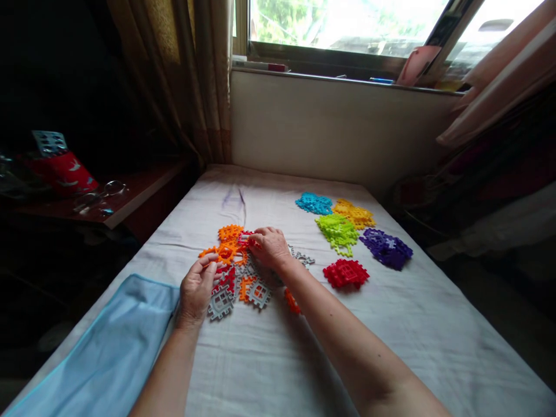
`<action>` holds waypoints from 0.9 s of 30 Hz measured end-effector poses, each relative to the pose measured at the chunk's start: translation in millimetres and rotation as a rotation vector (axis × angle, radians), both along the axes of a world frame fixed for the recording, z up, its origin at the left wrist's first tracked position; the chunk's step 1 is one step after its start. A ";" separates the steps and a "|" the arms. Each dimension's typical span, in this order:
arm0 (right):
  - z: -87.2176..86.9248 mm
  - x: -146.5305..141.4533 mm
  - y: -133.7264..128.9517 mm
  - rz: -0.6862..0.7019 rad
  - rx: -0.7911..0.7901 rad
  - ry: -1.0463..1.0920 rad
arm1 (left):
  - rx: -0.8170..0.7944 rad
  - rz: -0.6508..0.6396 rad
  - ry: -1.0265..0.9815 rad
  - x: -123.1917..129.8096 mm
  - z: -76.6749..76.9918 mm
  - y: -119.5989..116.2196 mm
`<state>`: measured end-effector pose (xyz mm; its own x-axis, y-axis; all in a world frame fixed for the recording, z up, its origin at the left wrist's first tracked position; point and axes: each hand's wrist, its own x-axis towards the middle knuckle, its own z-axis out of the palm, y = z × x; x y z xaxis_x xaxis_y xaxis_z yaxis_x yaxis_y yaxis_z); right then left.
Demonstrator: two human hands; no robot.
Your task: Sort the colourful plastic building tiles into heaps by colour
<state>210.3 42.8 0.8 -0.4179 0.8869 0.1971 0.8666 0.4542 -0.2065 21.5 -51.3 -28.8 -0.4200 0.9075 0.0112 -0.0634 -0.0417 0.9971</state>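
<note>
A mixed pile of flat plastic building pieces with notched edges lies on the sheet before me, with orange pieces, grey pieces and red pieces among them. My right hand reaches over the far right of the pile, its fingers closed on a red building piece. At the pile's left edge is my left hand, fingers loosely curved and apart beside an orange piece; I see nothing held in it. My right forearm partly covers more grey pieces and one orange piece.
To the right lie sorted heaps: blue, yellow, lime green, purple and red. A light blue cloth covers the bed's left side. Glasses rest on the side table.
</note>
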 end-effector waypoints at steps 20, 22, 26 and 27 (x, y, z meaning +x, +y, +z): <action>-16.9 201.8 -86.5 -0.780 0.202 0.931 | -0.037 0.014 0.063 1.6 2.2 0.7; -25.5 215.3 -93.0 -0.822 0.171 0.911 | -0.032 0.014 0.057 2.1 2.4 0.8; -31.6 217.0 -100.7 -0.889 0.159 0.794 | -0.037 0.010 0.032 3.1 4.1 1.1; -30.7 215.7 -102.0 -0.909 0.175 0.745 | -0.035 0.014 0.029 3.3 4.4 1.2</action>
<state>426.1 -59.3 -30.0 0.6196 0.7360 0.2728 0.5781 -0.1929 -0.7928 24.8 -50.2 -24.4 -0.4325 0.9016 -0.0086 -0.0345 -0.0071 0.9994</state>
